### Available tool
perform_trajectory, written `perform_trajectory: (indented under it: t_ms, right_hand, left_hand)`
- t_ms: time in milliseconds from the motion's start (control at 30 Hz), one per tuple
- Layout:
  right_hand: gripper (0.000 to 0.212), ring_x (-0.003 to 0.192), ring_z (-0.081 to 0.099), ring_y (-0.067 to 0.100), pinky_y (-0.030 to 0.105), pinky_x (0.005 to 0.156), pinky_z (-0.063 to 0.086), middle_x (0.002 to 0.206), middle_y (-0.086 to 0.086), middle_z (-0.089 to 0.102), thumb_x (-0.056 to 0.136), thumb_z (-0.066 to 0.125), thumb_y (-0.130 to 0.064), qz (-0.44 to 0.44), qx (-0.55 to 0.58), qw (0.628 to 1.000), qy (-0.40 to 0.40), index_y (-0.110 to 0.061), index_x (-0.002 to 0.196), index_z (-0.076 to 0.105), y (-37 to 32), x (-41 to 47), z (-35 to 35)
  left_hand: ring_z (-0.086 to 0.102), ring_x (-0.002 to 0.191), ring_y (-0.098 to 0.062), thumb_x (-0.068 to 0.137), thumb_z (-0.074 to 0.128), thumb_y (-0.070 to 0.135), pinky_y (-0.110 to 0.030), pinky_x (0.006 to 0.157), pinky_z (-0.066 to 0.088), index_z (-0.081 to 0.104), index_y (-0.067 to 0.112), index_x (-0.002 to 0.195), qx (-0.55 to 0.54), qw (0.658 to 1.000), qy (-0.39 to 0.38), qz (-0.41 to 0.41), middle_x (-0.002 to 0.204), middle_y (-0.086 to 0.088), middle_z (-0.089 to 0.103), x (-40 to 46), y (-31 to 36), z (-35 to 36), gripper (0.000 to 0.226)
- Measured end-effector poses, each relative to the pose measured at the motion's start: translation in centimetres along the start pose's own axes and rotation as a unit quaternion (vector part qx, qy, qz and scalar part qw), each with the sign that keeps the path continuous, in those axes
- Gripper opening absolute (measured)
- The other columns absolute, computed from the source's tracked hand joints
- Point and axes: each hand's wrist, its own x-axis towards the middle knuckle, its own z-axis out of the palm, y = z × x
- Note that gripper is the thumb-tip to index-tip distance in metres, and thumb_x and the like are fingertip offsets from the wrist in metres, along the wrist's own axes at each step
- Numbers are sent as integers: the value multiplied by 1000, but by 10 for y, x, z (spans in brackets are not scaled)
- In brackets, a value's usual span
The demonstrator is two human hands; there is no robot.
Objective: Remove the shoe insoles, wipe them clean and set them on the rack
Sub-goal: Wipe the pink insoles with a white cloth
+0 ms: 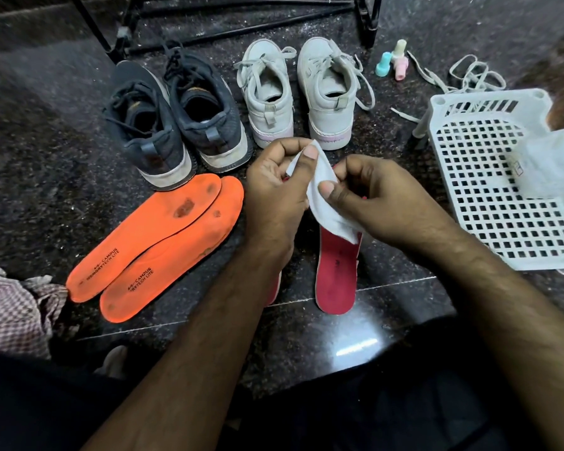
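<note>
1. Floor point(46, 157) of dark speckled polished stone carries everything, with thin pale joint lines and a bright glare patch near the person's knees.
2. White plastic rack point(489, 190), a rigid square-holed grid on short legs, stands at the right; a blurred translucent packet point(551, 164) lies on it.
3. Dark knit sneakers point(176, 125) and scuffed white leather sneakers point(293, 92) sit side by side, heels toward the camera.
4. Two orange foam insoles point(150, 249), printed and stained dark at the forefoot, overlap in front of the dark pair.
5. Red insoles point(336, 275) lie flat beneath the hands; one is mostly hidden by the left forearm.
6. Left hand point(274, 187) and right hand point(368, 196) each pinch the soft white wipe point(323, 203), thumbs pressed on its creased face, above the red insoles.
7. Loose white laces point(463, 76) and three small pastel bottles point(393, 61) lie beyond the rack.
</note>
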Motion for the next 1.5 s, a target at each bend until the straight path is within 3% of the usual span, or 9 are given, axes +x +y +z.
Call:
perform_trajectory:
  t_ms: [267,433,500,667,967,1067,1167,1233,1500]
  right_hand:
    - [28,71,62,20,34,63,52,83,14,68,85,76,-8,24,87,993,-76,-7,109,62,-4,-1,-10]
    - [19,75,66,45,56,72,56,95,23,70,84,76,-16,6,82,997,4,-9,101,69,-4,1,-14]
    - [18,78,66,47,54,75,57,94,26,69,87,74,-10,7,128,991,44,-5,104,68,-7,1,-18]
    - [13,75,67,24,34,69,58,85,17,73,87,72,-4,30,200,976,77,-5,99,67,-9,1,-20]
    - [17,77,63,28,44,77,59,87,20,70,89,71,-4,26,174,978,112,-2,106,68,-8,0,-26]
    - [18,74,60,23,28,66,55,85,17,69,90,70,-4,5,151,984,93,-5,108,68,-11,-2,-27]
    - [24,79,59,27,40,74,56,102,31,64,87,74,-7,2,132,990,55,-7,111,68,-13,-2,-26]
    - [26,80,60,29,47,79,58,103,33,63,86,75,-7,0,130,990,52,-7,111,67,-12,-1,-25]
    - [21,94,67,27,36,87,57,102,16,73,87,67,5,6,229,973,30,-5,105,70,-16,-3,-33]
  left_hand:
    - [59,82,-21,90,70,17,-44,79,50,70,20,91,10,998,1,57,87,-5,70,4,-1,-3,3]
    - [61,78,-11,82,76,39,-25,63,46,55,10,126,-47,993,-37,-99,104,-9,70,0,1,2,56]
    - [64,81,-14,79,79,47,-30,65,42,51,7,132,-53,978,-103,-172,109,-12,72,-3,-1,2,71]
    - [62,99,-26,82,76,16,-35,75,45,58,7,124,-81,959,-187,-196,111,-11,72,-12,-4,6,46]
    - [58,71,-16,84,73,11,-22,47,40,60,10,124,-40,963,-205,-168,99,-19,65,-10,1,2,42]
    - [65,85,-17,93,66,19,-29,66,51,60,14,121,-56,963,-210,-159,104,-13,69,-11,4,3,28]
    - [68,100,-22,98,60,14,-37,86,55,60,11,120,-59,968,-192,-148,114,-14,72,-10,6,2,22]
    - [69,97,-25,96,62,9,-39,81,56,60,10,118,-43,973,-182,-135,112,-15,73,-9,7,0,21]
    - [64,93,-25,92,59,-4,-35,72,55,69,14,97,-64,978,-174,-96,103,-12,69,-3,12,-6,21]
